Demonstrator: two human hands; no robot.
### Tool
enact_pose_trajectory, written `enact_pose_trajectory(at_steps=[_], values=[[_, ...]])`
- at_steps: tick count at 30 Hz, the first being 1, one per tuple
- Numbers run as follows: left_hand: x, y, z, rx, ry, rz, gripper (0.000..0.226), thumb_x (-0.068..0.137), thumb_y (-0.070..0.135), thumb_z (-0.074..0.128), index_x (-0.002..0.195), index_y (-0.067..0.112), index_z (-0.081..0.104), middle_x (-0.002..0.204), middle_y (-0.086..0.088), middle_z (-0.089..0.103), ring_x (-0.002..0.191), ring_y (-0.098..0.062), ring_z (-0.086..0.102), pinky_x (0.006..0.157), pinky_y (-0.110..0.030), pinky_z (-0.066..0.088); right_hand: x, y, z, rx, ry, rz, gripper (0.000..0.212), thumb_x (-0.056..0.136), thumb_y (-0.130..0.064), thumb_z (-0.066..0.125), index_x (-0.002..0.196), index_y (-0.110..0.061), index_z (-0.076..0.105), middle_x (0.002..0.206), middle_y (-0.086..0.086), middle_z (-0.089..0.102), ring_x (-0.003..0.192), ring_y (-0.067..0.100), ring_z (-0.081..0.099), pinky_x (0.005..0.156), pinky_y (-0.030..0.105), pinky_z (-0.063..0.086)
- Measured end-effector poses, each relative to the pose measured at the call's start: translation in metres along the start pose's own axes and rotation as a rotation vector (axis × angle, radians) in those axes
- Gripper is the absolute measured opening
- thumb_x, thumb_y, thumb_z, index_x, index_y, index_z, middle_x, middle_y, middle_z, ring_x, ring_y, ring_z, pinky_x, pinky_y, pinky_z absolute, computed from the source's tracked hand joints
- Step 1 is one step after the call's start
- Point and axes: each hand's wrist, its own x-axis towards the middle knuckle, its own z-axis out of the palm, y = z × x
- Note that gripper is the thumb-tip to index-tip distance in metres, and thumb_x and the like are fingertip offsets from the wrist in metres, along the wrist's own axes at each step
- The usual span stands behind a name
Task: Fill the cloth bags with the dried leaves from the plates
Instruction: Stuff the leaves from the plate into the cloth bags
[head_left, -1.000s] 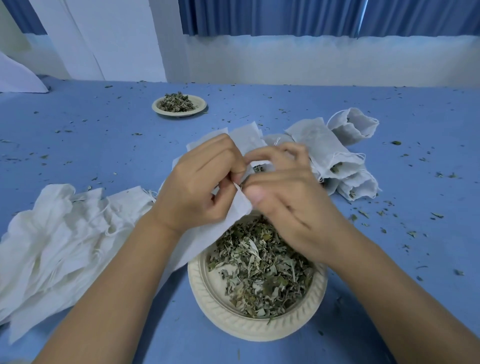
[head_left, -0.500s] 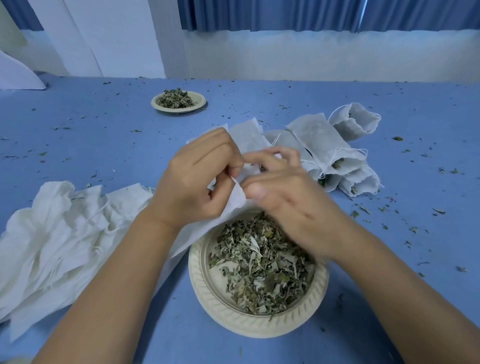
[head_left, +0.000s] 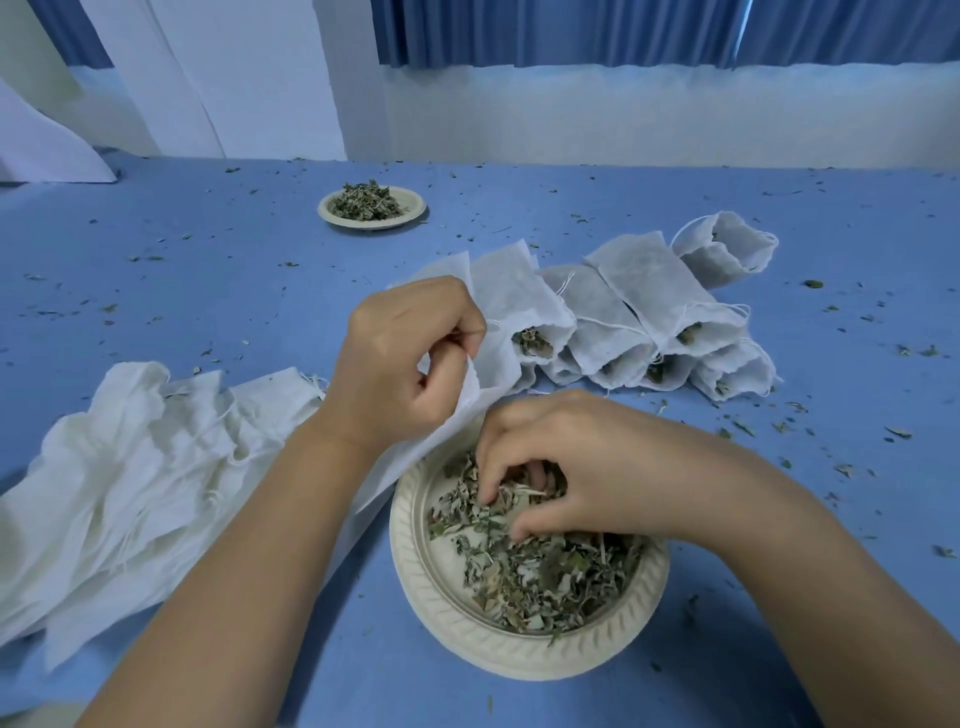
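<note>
Dried leaves (head_left: 545, 571) on plate (head_left: 467, 640) clawed by right hand (head_left: 597, 467) fingers (head_left: 491, 480); cloth bag (head_left: 449, 428) pinched in left hand (head_left: 400, 364).

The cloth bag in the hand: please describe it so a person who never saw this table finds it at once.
On the blue table, find the near plate of dried leaves. The bag drapes over its far left rim, pinched in the left hand. Unlike the filled bags behind and the empty heap at left, it alone is held.
</note>
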Motion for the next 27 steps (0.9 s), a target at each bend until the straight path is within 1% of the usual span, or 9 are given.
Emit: enact_pose_trajectory(at_steps=[3,6,9,13,16,18,22,24,27], values=[[-0.002,0.0,0.0,0.026,-0.01,-0.016,0.019,0.064,-0.003,0.035,0.056,0.0,0.052,0.049,-0.008,0.046,0.048,-0.015,0.031,0.048,-0.02,0.026,0.001,0.0,-0.004,0.037,0.026,0.004,0.014,0.079,-0.018,0.077,0.092,-0.018,0.074,0.099,-0.006,0.064,0.085,-0.001,0.052,0.084,0.026,0.043],[-0.003,0.0,0.0,0.033,-0.003,-0.021,0.02,0.065,-0.002,0.035,0.056,0.0,0.053,0.047,-0.009,0.046,0.047,-0.016,0.032,0.046,-0.023,0.027,-0.004,0.003,-0.012,0.205,0.105,-0.024,0.008,0.076,-0.008,0.079,0.083,-0.011,0.076,0.088,-0.003,0.07,0.084,0.009,0.063,0.083,0.026,0.048],[-0.001,0.002,0.001,0.034,0.004,-0.009,0.02,0.063,-0.004,0.035,0.054,0.0,0.053,0.045,-0.008,0.044,0.047,-0.018,0.031,0.046,-0.02,0.024,-0.014,0.01,-0.025,0.484,0.223,-0.02,0.01,0.072,0.001,0.079,0.08,-0.005,0.075,0.082,0.003,0.072,0.079,0.018,0.067,0.077,0.028,0.053],[-0.001,0.006,0.005,0.0,0.015,-0.007,0.021,0.061,-0.005,0.034,0.052,-0.001,0.053,0.042,-0.008,0.042,0.046,-0.02,0.031,0.047,-0.017,0.023,-0.018,0.018,-0.034,0.799,0.517,-0.098,0.009,0.067,-0.004,0.076,0.074,-0.008,0.072,0.076,0.004,0.071,0.073,0.015,0.066,0.071,0.019,0.052],[-0.003,0.009,0.009,-0.039,0.042,-0.034,0.022,0.061,-0.004,0.034,0.052,0.0,0.054,0.041,-0.009,0.044,0.044,-0.019,0.033,0.046,-0.015,0.024,-0.013,0.021,-0.031,0.875,0.783,-0.117,0.017,0.068,-0.002,0.074,0.069,-0.019,0.075,0.074,-0.005,0.072,0.073,0.009,0.067,0.072,0.018,0.052],[-0.004,0.011,0.012,-0.074,0.077,-0.064,0.022,0.063,-0.003,0.035,0.053,0.0,0.054,0.041,-0.01,0.045,0.043,-0.018,0.034,0.044,-0.018,0.026,-0.008,0.021,-0.028,0.923,0.872,-0.089,0.021,0.068,-0.001,0.072,0.067,-0.022,0.076,0.074,-0.006,0.073,0.072,0.008,0.068,0.071,0.018,0.053],[-0.005,0.014,0.016,-0.093,0.104,-0.051,0.021,0.065,-0.004,0.035,0.055,0.003,0.052,0.047,0.004,0.038,0.048,-0.008,0.026,0.049,-0.007,0.024,-0.002,0.014,-0.019,0.943,0.837,-0.032,0.012,0.064,-0.007,0.076,0.069,-0.018,0.073,0.071,-0.004,0.072,0.068,0.008,0.067,0.069,0.017,0.054],[-0.004,0.014,0.015,-0.091,0.123,-0.061,0.021,0.066,-0.005,0.035,0.056,0.002,0.052,0.047,0.001,0.036,0.05,-0.008,0.024,0.05,-0.009,0.023,-0.001,0.011,-0.018,0.924,0.808,0.01,0.01,0.063,-0.007,0.074,0.071,-0.012,0.07,0.068,-0.003,0.071,0.066,0.013,0.064,0.068,0.016,0.055],[-0.005,0.013,0.013,-0.079,0.152,-0.077,0.021,0.066,-0.004,0.035,0.056,0.001,0.052,0.044,-0.008,0.041,0.047,-0.016,0.031,0.047,-0.016,0.025,-0.003,0.011,-0.019,0.892,0.78,0.041,0.019,0.07,0.01,0.071,0.07,-0.009,0.068,0.065,-0.004,0.069,0.061,0.01,0.062,0.063,0.014,0.053]])
